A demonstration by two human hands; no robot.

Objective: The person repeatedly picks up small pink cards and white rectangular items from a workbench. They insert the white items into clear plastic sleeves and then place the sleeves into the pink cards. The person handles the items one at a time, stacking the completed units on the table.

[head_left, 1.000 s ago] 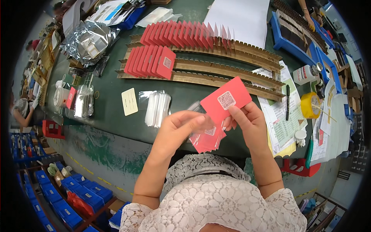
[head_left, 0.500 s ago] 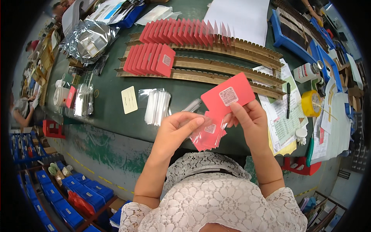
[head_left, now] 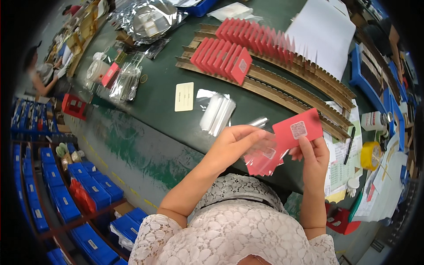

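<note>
"While the right hand grips one red card on the near side of the slotted rack, how does the card lie?"

"Up-left of that hand, between it and the rack. Long axis climbs rightward, crossing the line of the rack, which slopes down to the right. Right hand's nearer: thumb on the face by the pale code."

"Left hand?"

"Rack's near side too, left of the card. Thumb and fingers pinch clear film at the red fan. Can't tell if right fingers support the fan."

"Materials?"

"Card: flat, smooth, rectangular. Fan: same red, under glossy film. Rack: brownish strips, toothed edges, metal-looking. Upright cards lean in its left part; off its near side, crinkly clear sleeves and a cream card."
</note>
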